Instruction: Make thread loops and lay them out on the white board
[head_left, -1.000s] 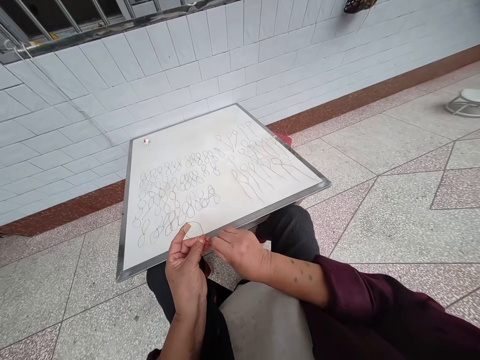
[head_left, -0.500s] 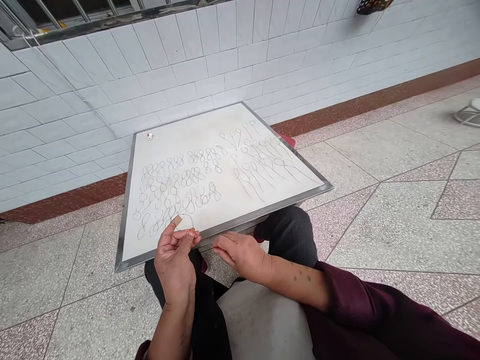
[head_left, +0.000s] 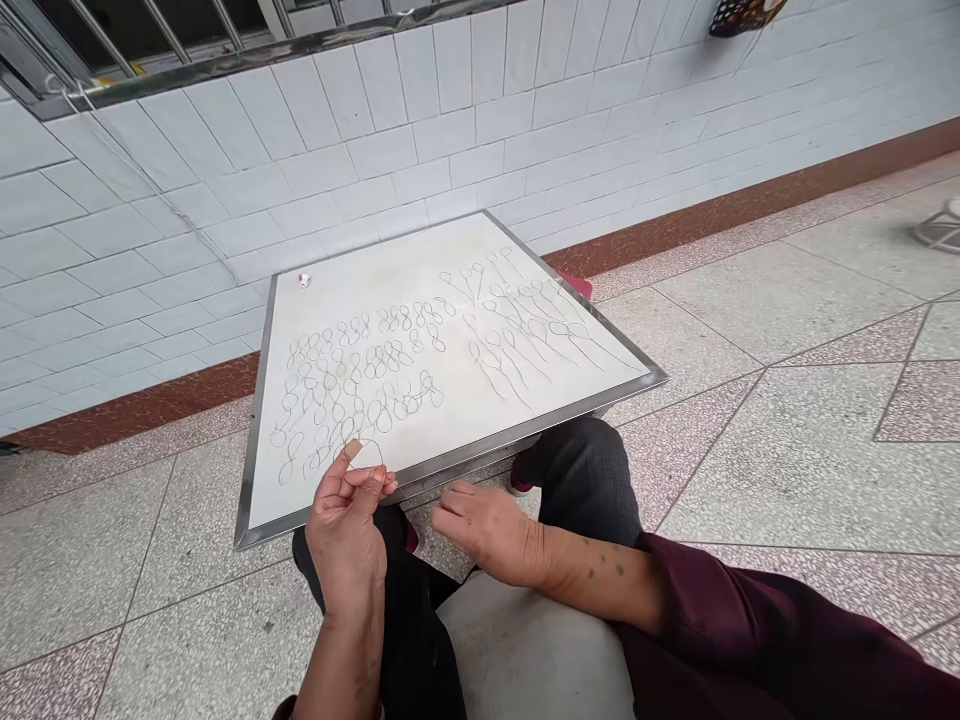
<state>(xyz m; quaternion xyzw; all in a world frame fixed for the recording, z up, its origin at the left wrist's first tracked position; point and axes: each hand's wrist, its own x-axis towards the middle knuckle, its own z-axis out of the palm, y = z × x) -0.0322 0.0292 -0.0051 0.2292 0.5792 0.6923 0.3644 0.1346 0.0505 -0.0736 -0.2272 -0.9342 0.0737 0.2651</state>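
Between thumb and fingers, my left hand (head_left: 351,515) pinches a thin dark wire loop (head_left: 373,446) above the near edge of the white board (head_left: 420,440). A tan bandage wraps one of its fingertips. My right hand (head_left: 484,530) is closed, knuckles up, just off the board's front edge; whatever its fingers may grip is hidden or too fine to make out. On the board's left lie rows of figure-eight wire pieces (head_left: 388,357). To the right lie several single-loop wires with long tails (head_left: 514,365).
A metal frame (head_left: 525,437) edges the board, which spans above my knees. At its far left corner sits a small red-and-white object (head_left: 304,280). Behind stands a white tiled wall (head_left: 450,150). A round stool-like frame (head_left: 937,235) is at far right.
My right hand has shifted slightly down and right, away from the board's edge. My left hand keeps its pinch on the loop, and the view has tilted slightly.
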